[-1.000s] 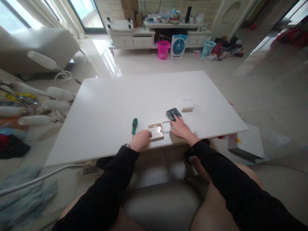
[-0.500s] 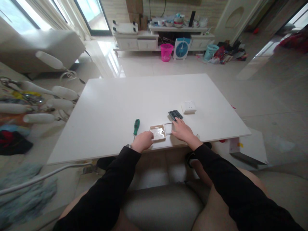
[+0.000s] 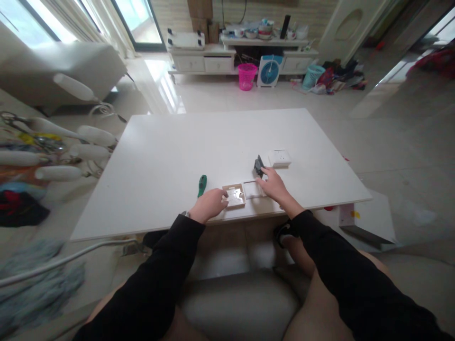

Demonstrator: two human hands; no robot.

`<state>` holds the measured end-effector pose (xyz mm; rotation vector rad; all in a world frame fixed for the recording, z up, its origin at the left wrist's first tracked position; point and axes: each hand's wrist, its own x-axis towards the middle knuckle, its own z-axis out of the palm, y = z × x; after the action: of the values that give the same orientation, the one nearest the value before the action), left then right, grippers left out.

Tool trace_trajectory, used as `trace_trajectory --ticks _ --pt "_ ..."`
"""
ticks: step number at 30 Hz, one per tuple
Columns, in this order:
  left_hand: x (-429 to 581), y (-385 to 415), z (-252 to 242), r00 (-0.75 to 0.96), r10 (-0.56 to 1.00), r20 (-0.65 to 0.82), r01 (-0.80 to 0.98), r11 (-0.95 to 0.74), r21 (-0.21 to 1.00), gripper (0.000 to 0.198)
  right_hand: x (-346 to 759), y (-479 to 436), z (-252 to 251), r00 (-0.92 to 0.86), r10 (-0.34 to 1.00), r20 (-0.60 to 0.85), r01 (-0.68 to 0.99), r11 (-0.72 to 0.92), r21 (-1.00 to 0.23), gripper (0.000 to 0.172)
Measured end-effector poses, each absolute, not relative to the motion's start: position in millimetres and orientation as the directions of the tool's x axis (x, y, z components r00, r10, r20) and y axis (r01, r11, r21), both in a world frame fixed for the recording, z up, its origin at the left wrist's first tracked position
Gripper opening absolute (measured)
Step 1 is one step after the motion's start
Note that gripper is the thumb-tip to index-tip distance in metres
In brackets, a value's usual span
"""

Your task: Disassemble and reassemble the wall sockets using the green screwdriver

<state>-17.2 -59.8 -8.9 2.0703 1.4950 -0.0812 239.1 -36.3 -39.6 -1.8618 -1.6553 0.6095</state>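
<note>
A shallow cream mounting box (image 3: 233, 206) lies open side up at the table's near edge. My left hand (image 3: 208, 204) is at its left wall, thumb and fingers closed about that side. In my right hand (image 3: 274, 183), a dark grey socket module (image 3: 259, 166) is pinched between thumb and fingers, tilted up on edge above the table. Under that hand lies a flat white cover plate (image 3: 251, 190), partly hidden, right beside the box. A green-handled screwdriver (image 3: 202, 184) rests left of the box, its shaft hidden by my left hand.
An assembled white wall socket (image 3: 280, 158) stands on the white table (image 3: 185, 142) beyond my right hand. White lamp arms (image 3: 94, 136) reach near the table's left edge. Across the floor are a pink basket (image 3: 246, 78) and a blue fan (image 3: 269, 72).
My right hand has lifted the dark module from lying flat and tipped it upright, moving slightly right and uncovering more of the cover plate. My left hand has barely shifted.
</note>
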Motion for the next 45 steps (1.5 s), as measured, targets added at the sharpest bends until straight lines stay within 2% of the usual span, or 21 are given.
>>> trace_trajectory --ticks 3,5,7,9,11,13,16,22,25,28,34,41,45 --pt "-17.6 -55.8 -4.0 0.328 0.906 -0.267 0.832 -0.144 0.535 0.038 236.7 -33.8 -27.5 0.205 0.977 0.049 0.569 -0.078 -0.818 0.045" --pt "-14.7 -52.8 -1.2 0.253 0.934 -0.252 0.748 -0.024 0.664 0.045 233.7 -34.8 -18.6 0.247 0.968 0.050 0.424 -0.061 -0.904 0.039" --pt "-9.8 -50.2 1.5 0.158 0.939 -0.304 0.581 0.161 0.798 0.051 229.6 -37.5 -10.6 0.277 0.961 0.005 0.244 -0.065 -0.968 0.035" --pt "-3.9 -48.9 4.8 0.106 0.914 -0.392 0.323 0.341 0.883 0.054 224.6 -41.3 -4.2 0.288 0.955 -0.070 0.056 -0.090 -0.994 0.030" --pt "1.5 -48.8 9.1 0.140 0.881 -0.451 0.046 0.449 0.892 0.047 219.1 -45.5 0.7 0.267 0.953 -0.144 -0.095 -0.122 -0.988 0.026" --pt "5.3 -49.7 13.7 0.205 0.871 -0.446 -0.164 0.479 0.862 0.033 213.3 -49.7 4.7 0.239 0.951 -0.196 -0.184 -0.154 -0.971 0.024" --pt "8.5 -50.7 18.9 0.215 0.886 -0.411 -0.313 0.461 0.830 0.018 205.0 -55.3 11.2 0.209 0.951 -0.226 -0.251 -0.171 -0.953 0.027" --pt "12.0 -49.9 20.2 0.141 0.900 -0.413 -0.432 0.431 0.792 0.019 196.5 -60.9 25.8 0.162 0.967 -0.198 -0.354 -0.130 -0.926 0.035" --pt "12.5 -50.6 19.3 0.138 0.890 -0.435 -0.479 0.445 0.757 0.022 196.8 -61.4 26.0 0.107 0.987 -0.123 -0.262 -0.091 -0.961 0.045" --pt "10.9 -52.1 19.8 0.147 0.904 -0.401 -0.440 0.423 0.792 0.023 197.2 -61.2 20.3 0.071 0.995 -0.073 -0.163 -0.060 -0.985 0.052" --pt "8.5 -51.7 22.3 0.087 0.947 -0.310 -0.348 0.320 0.881 0.029 193.6 -59.4 12.2 0.109 0.983 -0.146 -0.232 -0.118 -0.966 0.036" --pt "6.1 -53.7 22.1 0.112 0.948 -0.298 -0.312 0.318 0.895 0.036 189.3 -60.5 7.7 0.151 0.976 -0.158 -0.259 -0.115 -0.959 0.024" --pt "7.1 -53.8 26.1 0.079 0.947 -0.312 -0.344 0.319 0.883 0.035 188.3 -61.0 7.1 0.119 0.984 -0.133 -0.239 -0.101 -0.966 0.024"
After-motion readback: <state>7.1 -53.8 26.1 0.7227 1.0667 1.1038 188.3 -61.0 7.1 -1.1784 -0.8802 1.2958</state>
